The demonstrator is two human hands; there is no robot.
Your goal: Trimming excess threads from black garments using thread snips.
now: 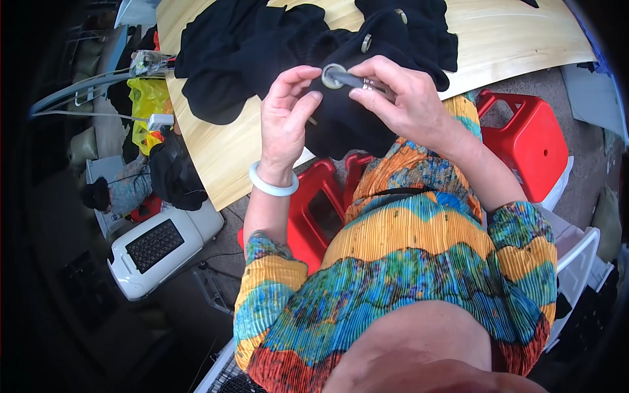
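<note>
A black knit garment (255,49) lies bunched over the table edge and hangs down toward my lap. Large round buttons (366,44) with pale rims sit along it. Just above the cloth, one such button (334,68) is between my hands. My left hand (286,111), with a pale bangle at its wrist, has its fingertips at that button's left edge. In my right hand (406,98) is a slim dark grey tool (352,80), its end pointing into the button's face. The tool's exact kind is hard to make out, since my fingers cover part of it.
The light wooden table (537,39) spans the far side. A red plastic stool (531,144) stands at right, another red stool (308,223) beneath my left arm. Leftward are a yellow bag (147,111), a white rounded case (154,252), cables, and another person (124,187).
</note>
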